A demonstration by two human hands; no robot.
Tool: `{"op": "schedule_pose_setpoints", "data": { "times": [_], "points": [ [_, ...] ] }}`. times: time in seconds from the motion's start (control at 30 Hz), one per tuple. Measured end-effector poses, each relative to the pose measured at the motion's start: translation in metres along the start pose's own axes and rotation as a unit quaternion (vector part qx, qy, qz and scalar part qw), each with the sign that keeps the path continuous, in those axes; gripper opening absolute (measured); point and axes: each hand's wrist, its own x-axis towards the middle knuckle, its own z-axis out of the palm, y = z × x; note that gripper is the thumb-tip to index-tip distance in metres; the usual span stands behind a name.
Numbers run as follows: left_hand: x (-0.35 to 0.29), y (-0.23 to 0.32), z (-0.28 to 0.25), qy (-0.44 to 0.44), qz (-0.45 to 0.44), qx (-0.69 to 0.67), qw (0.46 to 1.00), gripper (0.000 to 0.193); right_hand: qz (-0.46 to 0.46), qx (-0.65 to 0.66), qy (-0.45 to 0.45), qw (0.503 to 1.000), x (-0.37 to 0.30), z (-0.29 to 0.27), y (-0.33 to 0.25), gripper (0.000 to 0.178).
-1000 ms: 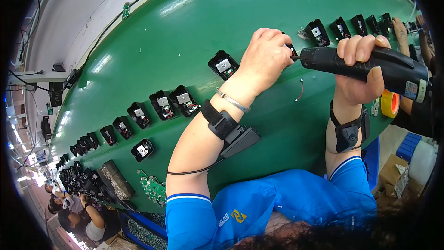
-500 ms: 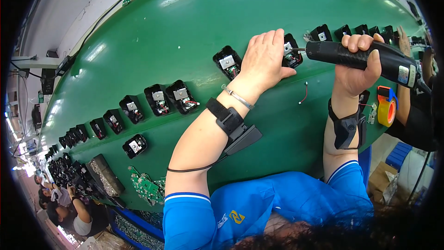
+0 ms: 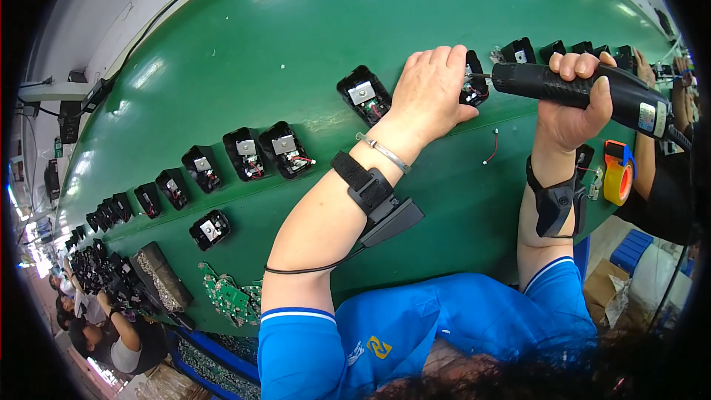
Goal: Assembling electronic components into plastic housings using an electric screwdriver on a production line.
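Observation:
My right hand [image 3: 574, 104] is wrapped round a black electric screwdriver [image 3: 537, 83], held nearly level with its bit pointing left. The bit reaches into an open black plastic housing [image 3: 476, 87], but its very tip is hard to make out. Over the left side of that housing lies my left hand [image 3: 431, 85], fingers together and thumb at the near edge, gripping it and hiding much of it. Just left of this hand stands another housing [image 3: 364, 96] with a metal plate, a small green board and red wires inside.
Similar housings [image 3: 286, 150] run in a row along the green table [image 3: 222, 81], both ways. A loose red cable [image 3: 492, 147] lies nearer me. Tape rolls [image 3: 617, 178] sit at right, green circuit boards [image 3: 231, 296] at lower left. Other people are at both sides.
The left hand has shifted slightly right and now covers more of the housing. The screwdriver has barely moved. The housings at left appear a little further left in view.

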Motion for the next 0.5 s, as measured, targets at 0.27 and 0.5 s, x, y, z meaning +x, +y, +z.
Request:
{"op": "schedule_pose_setpoints", "data": {
  "times": [0.27, 0.5],
  "points": [
    [0.0013, 0.0024, -0.0042, -0.058, -0.026, 0.011, 0.998, 0.071, 0.0, 0.001, -0.017, 1.0, -0.0011, -0.0021, 0.0028, 0.03],
    [0.0007, 0.0016, -0.003, -0.054, -0.023, 0.01, 0.998, 0.071, 0.0, 0.004, -0.038, 0.999, -0.0024, -0.0013, 0.0041, 0.03]
  ]
}}
